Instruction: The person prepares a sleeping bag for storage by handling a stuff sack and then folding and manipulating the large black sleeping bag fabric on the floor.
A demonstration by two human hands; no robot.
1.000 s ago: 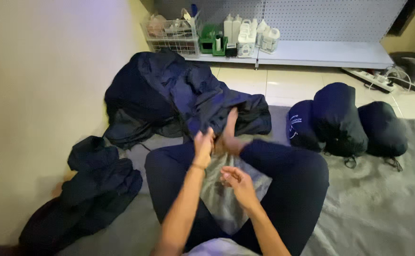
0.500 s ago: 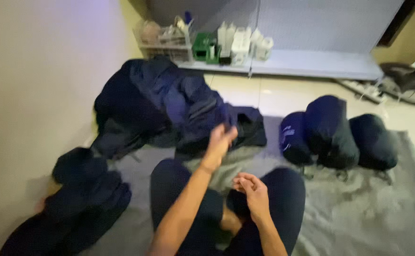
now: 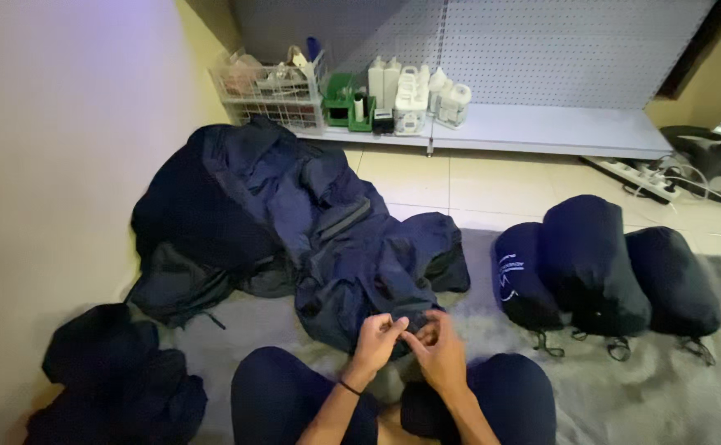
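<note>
Hands [image 3: 410, 346] on navy jacket [image 3: 360, 264]

Three stuffed dark navy sacks [image 3: 603, 268] lie side by side on the grey blanket [image 3: 665, 395], drawcords trailing toward the near edge. A smaller dark heap of cloth [image 3: 113, 375] sits by the cream wall [image 3: 56, 148]. On the low grey shelf [image 3: 542, 132] stand a white wire basket [image 3: 266, 95], a green caddy [image 3: 348, 103] and white plastic jugs [image 3: 414, 95], possibly cleaning fluids. A white power strip [image 3: 636, 177] rests on the tiled floor [image 3: 476, 185].
</note>
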